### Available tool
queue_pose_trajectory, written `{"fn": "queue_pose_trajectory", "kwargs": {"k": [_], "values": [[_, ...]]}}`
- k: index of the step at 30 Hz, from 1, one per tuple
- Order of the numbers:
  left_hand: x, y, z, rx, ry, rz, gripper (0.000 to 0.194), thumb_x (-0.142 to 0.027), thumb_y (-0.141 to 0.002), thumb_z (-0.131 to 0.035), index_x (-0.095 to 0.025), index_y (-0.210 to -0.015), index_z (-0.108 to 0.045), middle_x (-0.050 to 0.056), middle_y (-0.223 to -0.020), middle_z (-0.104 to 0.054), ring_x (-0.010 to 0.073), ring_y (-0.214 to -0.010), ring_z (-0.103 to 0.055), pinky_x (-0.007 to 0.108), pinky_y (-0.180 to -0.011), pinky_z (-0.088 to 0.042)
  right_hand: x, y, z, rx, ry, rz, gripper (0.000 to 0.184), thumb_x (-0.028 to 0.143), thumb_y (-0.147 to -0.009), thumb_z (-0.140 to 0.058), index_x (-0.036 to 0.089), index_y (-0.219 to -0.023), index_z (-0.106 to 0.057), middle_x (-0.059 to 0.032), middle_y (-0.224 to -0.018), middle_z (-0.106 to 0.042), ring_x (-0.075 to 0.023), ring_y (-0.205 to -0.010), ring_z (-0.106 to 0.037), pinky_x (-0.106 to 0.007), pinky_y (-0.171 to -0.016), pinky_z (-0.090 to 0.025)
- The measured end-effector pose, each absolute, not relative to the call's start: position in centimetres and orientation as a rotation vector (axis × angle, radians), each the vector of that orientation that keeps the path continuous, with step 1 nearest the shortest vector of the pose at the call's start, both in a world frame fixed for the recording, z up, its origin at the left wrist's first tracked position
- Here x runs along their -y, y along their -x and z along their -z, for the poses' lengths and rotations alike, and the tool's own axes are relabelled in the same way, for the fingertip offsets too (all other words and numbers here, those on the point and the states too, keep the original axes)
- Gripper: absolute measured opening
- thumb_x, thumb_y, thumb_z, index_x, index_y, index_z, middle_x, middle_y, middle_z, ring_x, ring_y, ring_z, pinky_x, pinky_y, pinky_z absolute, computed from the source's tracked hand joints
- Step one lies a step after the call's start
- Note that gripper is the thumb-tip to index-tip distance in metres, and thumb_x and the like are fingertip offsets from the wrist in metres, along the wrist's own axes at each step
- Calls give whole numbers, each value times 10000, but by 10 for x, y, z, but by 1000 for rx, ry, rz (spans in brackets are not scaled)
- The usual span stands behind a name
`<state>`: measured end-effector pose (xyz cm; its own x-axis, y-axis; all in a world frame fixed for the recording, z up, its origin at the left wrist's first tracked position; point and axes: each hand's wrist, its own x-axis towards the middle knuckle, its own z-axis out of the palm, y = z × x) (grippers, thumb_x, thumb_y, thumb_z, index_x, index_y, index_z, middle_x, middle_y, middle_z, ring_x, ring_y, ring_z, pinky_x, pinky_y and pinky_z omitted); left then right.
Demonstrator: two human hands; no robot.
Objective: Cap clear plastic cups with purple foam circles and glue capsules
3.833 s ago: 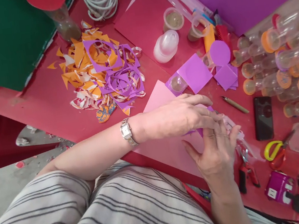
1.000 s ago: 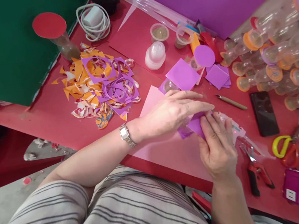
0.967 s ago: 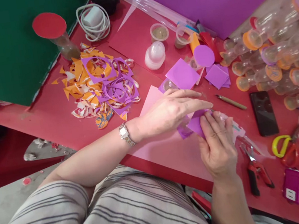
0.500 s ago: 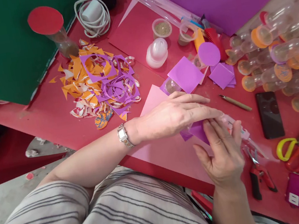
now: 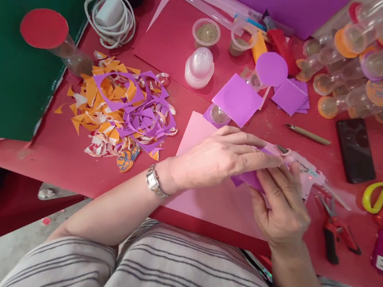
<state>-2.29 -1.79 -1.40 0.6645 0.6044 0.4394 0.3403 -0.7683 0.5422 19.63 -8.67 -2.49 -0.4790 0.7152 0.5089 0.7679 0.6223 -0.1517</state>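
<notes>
My left hand (image 5: 222,155), with a watch on its wrist, lies over a purple foam piece (image 5: 250,179) and pinches its top edge with fingers together. My right hand (image 5: 281,204) grips the same piece from below, fingers wrapped against its near side. Both hands meet above a pink sheet (image 5: 197,135) on the red table (image 5: 52,150). A pink glue gun (image 5: 306,176) lies just right of my fingertips. What the purple piece covers is hidden by my hands.
Orange and purple paper scraps (image 5: 121,108) are heaped at the left. Purple squares (image 5: 238,98) and a purple disc (image 5: 271,68) lie beyond my hands. Small clear bottles (image 5: 363,65), a black phone (image 5: 355,150), yellow-handled scissors (image 5: 379,194), red pliers (image 5: 336,234) and a pen (image 5: 307,133) crowd the right.
My right hand's fingers have closed up against the purple piece from a looser spread. The camera has shifted slightly; both hands stay on the piece at the same spot.
</notes>
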Motion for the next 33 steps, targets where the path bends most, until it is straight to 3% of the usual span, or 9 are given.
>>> {"fn": "queue_pose_trajectory", "kwargs": {"k": [8,14,18,24,29,33], "values": [[20,24,16,-1012,-2406,-1096,356,-144,-1065,-344,-167,-1301,-610,79,-1158,-754,141,-1074,-674,298,-972,-541,84,-198,28,2320,1082,203,564,99,-1000,-549,191,-1547,-444,-121,-1365,-689,-283,-1416,-519,-503,-1211,-400],[21,24,11,-1019,-2554,-978,339,-155,-1061,-354,-161,-1280,-614,85,-1103,-755,157,-1047,-662,291,-947,-527,90,-203,27,2403,949,84,509,123,-1026,-498,177,-1531,-458,-117,-1326,-704,-263,-1474,-446,-493,-1222,-393],[21,24,5,-956,-2573,-841,317,-108,-1029,-382,-145,-1232,-623,89,-1032,-751,162,-943,-669,286,-902,-533,91,-204,25,2424,970,115,543,189,-1006,-578,162,-1532,-449,-148,-1326,-698,-322,-1447,-479,-556,-1175,-438],[19,29,3,-1076,-2533,-649,194,-80,-988,-454,-132,-994,-641,46,-803,-703,139,-669,-625,258,-594,-463,88,-195,23,2311,1060,282,752,367,-915,-739,139,-1556,-417,-199,-1326,-679,-372,-1311,-607,-535,-1039,-555],[22,32,0,-1130,-2545,-390,177,-71,-970,-467,-122,-930,-631,57,-783,-695,150,-657,-634,264,-547,-414,82,-193,22,2322,1079,268,570,403,-1011,-577,160,-1519,-484,-183,-1285,-680,-342,-1241,-643,-501,-1013,-558],[27,32,1,-1151,-2579,-197,225,-33,-964,-426,-117,-935,-633,82,-858,-720,160,-724,-670,259,-568,-434,79,-195,19,2294,1117,234,544,373,-993,-612,144,-1480,-532,-187,-1256,-689,-340,-1195,-665,-493,-985,-561]]}}
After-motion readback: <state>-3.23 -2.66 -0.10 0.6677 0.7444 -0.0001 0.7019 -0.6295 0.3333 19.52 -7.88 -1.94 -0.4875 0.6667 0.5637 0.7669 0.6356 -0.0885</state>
